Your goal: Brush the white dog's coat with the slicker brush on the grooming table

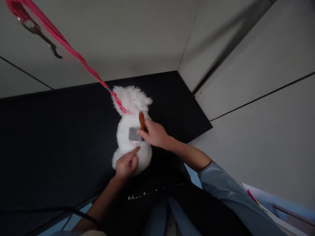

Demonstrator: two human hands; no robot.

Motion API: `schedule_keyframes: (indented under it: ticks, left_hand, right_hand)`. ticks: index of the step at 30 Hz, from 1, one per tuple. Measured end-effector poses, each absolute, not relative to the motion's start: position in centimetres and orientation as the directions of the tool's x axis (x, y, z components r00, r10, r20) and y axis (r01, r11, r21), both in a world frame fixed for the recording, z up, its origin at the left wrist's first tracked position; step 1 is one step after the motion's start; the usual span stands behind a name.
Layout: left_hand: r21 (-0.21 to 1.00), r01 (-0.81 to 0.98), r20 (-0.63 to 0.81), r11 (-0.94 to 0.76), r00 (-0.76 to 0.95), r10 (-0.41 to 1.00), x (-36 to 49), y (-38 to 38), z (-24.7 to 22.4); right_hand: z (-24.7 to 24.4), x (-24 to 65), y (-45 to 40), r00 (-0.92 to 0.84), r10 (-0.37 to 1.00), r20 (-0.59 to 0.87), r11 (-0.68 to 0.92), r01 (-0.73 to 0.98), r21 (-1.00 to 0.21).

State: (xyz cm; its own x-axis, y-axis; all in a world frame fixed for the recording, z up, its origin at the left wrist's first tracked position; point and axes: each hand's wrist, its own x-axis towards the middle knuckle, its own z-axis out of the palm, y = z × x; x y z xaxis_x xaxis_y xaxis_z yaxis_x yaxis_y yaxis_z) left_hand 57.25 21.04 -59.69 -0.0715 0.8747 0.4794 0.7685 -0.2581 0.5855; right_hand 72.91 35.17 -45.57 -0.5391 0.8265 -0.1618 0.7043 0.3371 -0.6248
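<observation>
A fluffy white dog (pixel 145 154) is on the black table, seen from above, its curly-haired head (pixel 133 98) away from me. My right hand (pixel 155 132) grips a slicker brush by its brown wooden handle (pixel 141 119). The brush's flat grey head (pixel 135 134) lies over the fur of the dog's back. Just behind the brush, my left hand (pixel 127 164) rests on the dog's lower back, its index finger stretched out and the other fingers partly curled. A pink grooming loop (pixel 118 101) runs to the dog's neck.
The ribbed black tabletop (pixel 61 137) stretches left and ends in a corner at the right, against pale walls (pixel 137 39). The taut pink cord (pixel 73 50) slants to the upper left, near a dark metal hook (pixel 36 29). My black apron (pixel 159 193) meets the table's near edge.
</observation>
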Motion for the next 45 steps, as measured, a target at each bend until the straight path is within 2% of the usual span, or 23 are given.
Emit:
schedule_keyframes:
  ticks: [2, 4, 7, 8, 9, 12, 14, 16, 18, 20, 22, 25, 27, 30, 31, 34, 36, 38, 42, 43, 45]
  left_hand:
    - [0.597, 0.763, 0.461, -0.247, -0.074, 0.884, 57.1, 21.0, -59.8]
    - [0.608, 0.757, 0.442, -0.24, -0.072, 0.894, 57.0, 20.9, -60.0]
    - [0.624, 0.749, 0.412, -0.222, -0.074, 0.908, 56.8, 20.8, -60.3]
    - [0.629, 0.746, 0.409, -0.22, -0.077, 0.909, 56.7, 20.8, -60.3]
    - [0.634, 0.74, 0.413, -0.225, -0.078, 0.908, 56.7, 20.9, -60.3]
    - [0.636, 0.727, 0.439, -0.26, -0.064, 0.896, 56.7, 21.0, -60.1]
    - [0.629, 0.727, 0.452, -0.275, -0.055, 0.891, 56.7, 21.1, -60.0]
    - [0.636, 0.726, 0.436, -0.26, -0.061, 0.898, 56.6, 21.1, -60.0]
    - [0.658, 0.72, 0.395, -0.22, -0.081, 0.915, 56.6, 21.0, -60.0]
    - [0.682, 0.711, 0.346, -0.172, -0.107, 0.932, 56.6, 20.9, -60.0]
    - [0.702, 0.702, 0.298, -0.118, -0.139, 0.944, 56.7, 20.8, -59.9]
    - [0.73, 0.683, 0.185, 0.023, -0.23, 0.955, 56.6, 20.8, -59.4]
    - [0.743, 0.663, 0.104, 0.094, -0.253, 0.962, 56.5, 20.8, -59.0]
    - [0.742, 0.663, 0.04, 0.102, -0.195, 0.98, 56.5, 20.8, -58.6]
    - [0.732, 0.674, 0.037, 0.1, -0.186, 0.982, 56.6, 20.8, -58.5]
    - [0.686, 0.719, 0.081, 0.108, -0.222, 0.972, 57.1, 20.6, -58.6]
    - [0.66, 0.745, 0.127, 0.101, -0.243, 0.962, 57.5, 20.5, -58.9]
    - [0.641, 0.762, 0.164, 0.09, -0.251, 0.954, 57.9, 20.4, -59.3]
    - [0.602, 0.79, 0.203, 0.114, -0.29, 0.935, 58.3, 20.1, -59.9]
    - [0.596, 0.794, 0.21, 0.12, -0.298, 0.931, 58.3, 20.0, -60.1]
    - [0.596, 0.793, 0.214, 0.127, -0.309, 0.927, 58.5, 19.9, -60.2]
  right_hand:
    - [-45.6, 73.1, 35.4, -0.403, 0.913, -0.062, 0.288, 0.744, -0.603]
    - [-45.7, 73.1, 35.5, -0.374, 0.927, -0.022, 0.28, 0.731, -0.623]
    - [-46.1, 73.0, 35.6, -0.546, 0.82, -0.172, 0.302, 0.667, -0.681]
    - [-46.2, 73.0, 35.7, -0.554, 0.809, -0.196, 0.292, 0.667, -0.685]
    - [-46.4, 73.0, 35.8, -0.52, 0.834, -0.183, 0.276, 0.681, -0.678]
    - [-46.5, 72.9, 35.9, -0.345, 0.938, -0.027, 0.251, 0.73, -0.636]
    - [-46.3, 72.6, 35.7, -0.443, 0.895, -0.042, 0.32, 0.707, -0.63]
    - [-45.9, 72.3, 35.6, -0.574, 0.806, -0.142, 0.371, 0.678, -0.635]
    - [-45.4, 72.0, 35.7, -0.548, 0.822, -0.155, 0.358, 0.709, -0.608]
    - [-45.1, 71.9, 35.9, -0.415, 0.908, -0.053, 0.312, 0.756, -0.575]
    - [-45.3, 72.0, 36.0, -0.402, 0.916, 0.003, 0.322, 0.73, -0.602]
    - [-46.5, 72.5, 36.2, -0.526, 0.835, -0.16, 0.274, 0.651, -0.708]
    - [-47.2, 72.8, 36.4, -0.452, 0.87, -0.197, 0.176, 0.659, -0.731]
    - [-47.6, 73.2, 36.4, -0.259, 0.965, -0.035, 0.154, 0.671, -0.726]
    - [-47.6, 73.3, 36.3, -0.289, 0.957, -0.022, 0.183, 0.661, -0.728]
    - [-47.4, 73.3, 35.8, -0.452, 0.883, -0.131, 0.218, 0.641, -0.736]
    - [-47.3, 73.2, 35.5, -0.4, 0.908, -0.127, 0.197, 0.674, -0.712]
    - [-47.2, 73.2, 35.1, -0.322, 0.945, -0.059, 0.19, 0.687, -0.701]
    - [-47.1, 73.7, 34.7, -0.456, 0.872, -0.181, 0.168, 0.624, -0.763]
    - [-47.1, 74.0, 34.8, -0.429, 0.883, -0.19, 0.141, 0.629, -0.764]
    - [-47.1, 74.7, 34.9, -0.276, 0.957, -0.093, 0.108, 0.634, -0.765]
